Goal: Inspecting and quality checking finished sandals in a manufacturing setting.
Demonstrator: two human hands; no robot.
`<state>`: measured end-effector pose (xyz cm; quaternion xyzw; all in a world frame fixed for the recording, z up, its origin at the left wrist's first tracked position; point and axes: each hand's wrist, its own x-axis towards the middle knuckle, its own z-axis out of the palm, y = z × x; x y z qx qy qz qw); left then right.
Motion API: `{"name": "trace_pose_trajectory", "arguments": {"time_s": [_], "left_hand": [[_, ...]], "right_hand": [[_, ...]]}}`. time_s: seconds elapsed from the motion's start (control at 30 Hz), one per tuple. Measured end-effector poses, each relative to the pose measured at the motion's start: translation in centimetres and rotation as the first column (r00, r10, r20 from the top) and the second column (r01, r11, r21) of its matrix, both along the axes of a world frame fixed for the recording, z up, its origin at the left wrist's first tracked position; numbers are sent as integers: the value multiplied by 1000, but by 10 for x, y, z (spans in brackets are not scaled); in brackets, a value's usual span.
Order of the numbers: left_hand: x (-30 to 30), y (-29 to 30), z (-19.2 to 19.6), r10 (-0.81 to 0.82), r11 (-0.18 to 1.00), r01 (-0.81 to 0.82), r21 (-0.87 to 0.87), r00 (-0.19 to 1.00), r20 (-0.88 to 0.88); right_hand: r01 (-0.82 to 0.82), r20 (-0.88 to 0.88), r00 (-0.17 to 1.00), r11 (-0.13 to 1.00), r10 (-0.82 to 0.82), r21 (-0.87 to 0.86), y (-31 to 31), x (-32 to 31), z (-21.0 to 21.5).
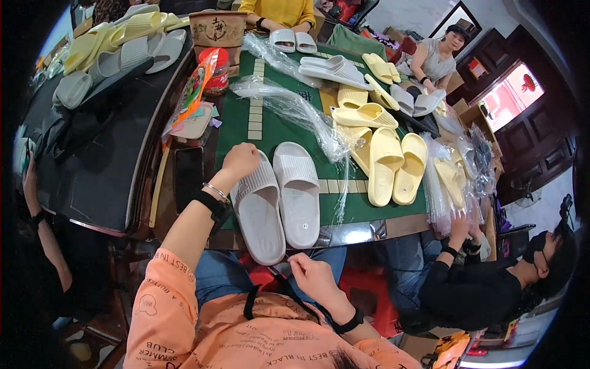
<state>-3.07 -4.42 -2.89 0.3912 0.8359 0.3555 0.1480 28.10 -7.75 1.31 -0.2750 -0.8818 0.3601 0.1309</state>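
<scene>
Two grey slippers lie side by side at the table's near edge, toes pointing away from me. My left hand [241, 161] is closed at the toe of the left grey slipper [259, 212], its fingers curled against the strap's outer side. The right grey slipper [299, 200] rests close beside it, its footbed facing up. My right hand [312, 278] is closed in a pinch just below the left slipper's heel, in front of the table edge. Whatever sits between those fingertips, if anything, is too small to make out.
Yellow slippers [386, 166] and thin clear plastic bags [289, 111] lie across the green table mat [236, 117]. A red-lidded jar [215, 71] stands at the far left. More slippers [117, 52] cover a black table. Co-workers sit around, one at right handling bagged slippers [452, 178].
</scene>
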Motion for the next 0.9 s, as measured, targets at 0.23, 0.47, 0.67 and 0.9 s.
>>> {"name": "trace_pose_trajectory", "arguments": {"time_s": [0.23,0.47,0.67,0.9], "left_hand": [[10,-4,10,-94,993,81,-83,983,-155],[13,-15,17,-75,970,68,-232,997,-22],[14,-6,19,-62,949,49,-310,998,-31],[8,0,8,-88,925,91,-368,996,25]], "right_hand": [[-128,199,972,992,122,18,1,8,2],[-30,-41,999,999,32,37,-7,-37,10],[-44,199,980,983,8,178,4,-92,-18],[60,38,997,995,-63,78,16,-140,-37]]}}
